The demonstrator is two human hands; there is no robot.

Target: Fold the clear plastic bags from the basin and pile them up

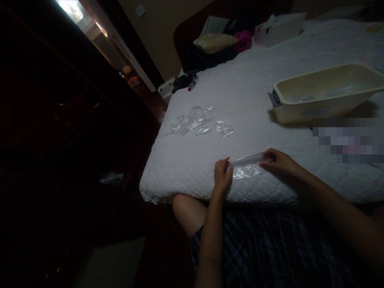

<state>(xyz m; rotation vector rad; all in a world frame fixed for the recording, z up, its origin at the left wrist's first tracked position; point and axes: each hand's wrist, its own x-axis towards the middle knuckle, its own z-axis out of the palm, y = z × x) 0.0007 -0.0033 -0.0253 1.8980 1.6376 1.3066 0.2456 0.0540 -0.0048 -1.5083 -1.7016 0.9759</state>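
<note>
A clear plastic bag point(246, 171) is stretched flat between my hands, just above or on the near edge of the white quilted bed point(186, 172). My left hand point(222, 173) pinches its left end. On the other side, my right hand point(276, 161) grips the right end between thumb and fingers. The bag's upper edge runs taut from hand to hand, and its lower part is crinkled and shiny. Beyond my left hand, several crumpled clear plastic bags point(195, 120) lie loose on the bed.
A cream plastic bin point(318, 110) with a grey latch stands at the right. A blurred-out patch point(354, 144) covers something below it. Toward the back are a white box point(280, 30), a yellowish pillow point(214, 43) and dark items point(184, 81). Dark floor lies left of the bed.
</note>
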